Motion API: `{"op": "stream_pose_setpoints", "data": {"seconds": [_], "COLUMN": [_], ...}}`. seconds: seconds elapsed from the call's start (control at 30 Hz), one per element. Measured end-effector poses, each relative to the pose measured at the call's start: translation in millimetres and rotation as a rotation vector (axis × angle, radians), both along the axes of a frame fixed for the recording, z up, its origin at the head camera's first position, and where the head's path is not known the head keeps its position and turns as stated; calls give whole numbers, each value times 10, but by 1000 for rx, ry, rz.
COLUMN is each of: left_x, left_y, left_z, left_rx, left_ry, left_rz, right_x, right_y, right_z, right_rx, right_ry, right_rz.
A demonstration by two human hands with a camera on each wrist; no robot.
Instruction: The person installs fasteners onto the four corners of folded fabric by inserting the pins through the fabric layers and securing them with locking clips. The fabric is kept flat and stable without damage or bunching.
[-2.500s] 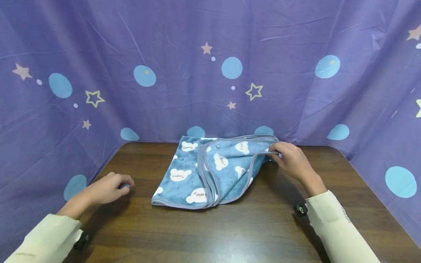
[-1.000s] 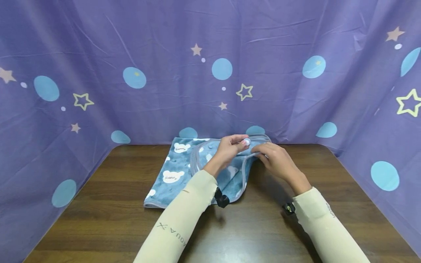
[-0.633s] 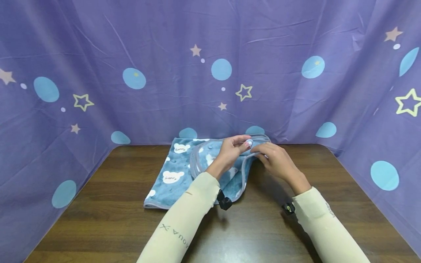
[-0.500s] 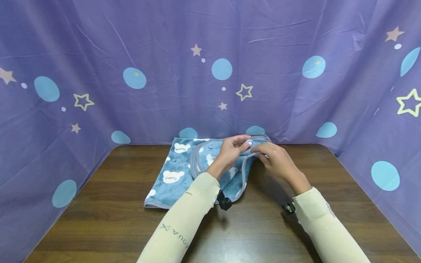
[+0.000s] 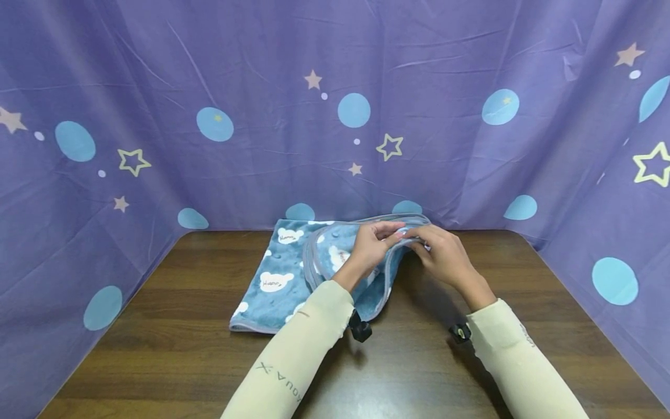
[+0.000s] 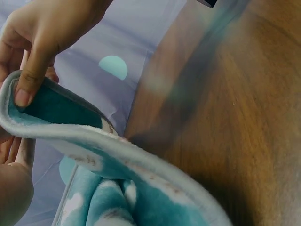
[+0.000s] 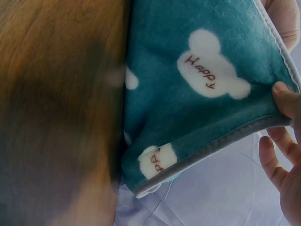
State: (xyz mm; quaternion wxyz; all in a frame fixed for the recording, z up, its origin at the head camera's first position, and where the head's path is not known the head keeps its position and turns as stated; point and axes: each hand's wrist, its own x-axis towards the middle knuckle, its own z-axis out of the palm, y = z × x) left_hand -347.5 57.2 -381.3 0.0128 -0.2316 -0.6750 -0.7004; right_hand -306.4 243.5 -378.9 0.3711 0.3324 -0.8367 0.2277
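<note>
A teal plush blanket (image 5: pixel 274 265) with white bear heads, "Happy" lettering and grey edging lies folded at the back of the table. My right hand (image 5: pixel 445 256) pinches its bound edge at the far right corner and keeps it slightly raised. My left hand (image 5: pixel 366 250) reaches across the blanket to the same edge, fingertips close to the right hand's. Between its thumb and fingers is a small round whitish-blue thing (image 5: pixel 403 231), mostly hidden now. In the right wrist view the blanket's corner (image 7: pixel 207 66) is drawn up, with a thumb pressing on it.
The brown wooden table (image 5: pixel 408 372) extends in front and on both sides of the blanket. A purple curtain (image 5: pixel 262 145) with stars and blue dots surrounds its back and sides.
My left hand has come from the left side of the table across to the blanket's right edge, bringing the small round thing. Lately it has moved slightly right and down. The right hand keeps its grip.
</note>
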Motion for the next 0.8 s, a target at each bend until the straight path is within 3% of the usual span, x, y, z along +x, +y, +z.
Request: {"op": "stream_pose_setpoints", "data": {"seconds": [0.2,0.5,0.8], "left_x": [31,71,97], "left_y": [-4,-13,-201], "left_z": [12,-22,-24], "left_rx": [-4,-62,-87], "left_ry": [10,-12,-39], "left_rz": [21,5,20], "right_x": [-17,22,66], "right_y": [2,72,89], "right_z": [19,77,112], "right_rx": [-3,62,98], "right_ry": [0,-53,-86], "right_rz": [1,37,36]}}
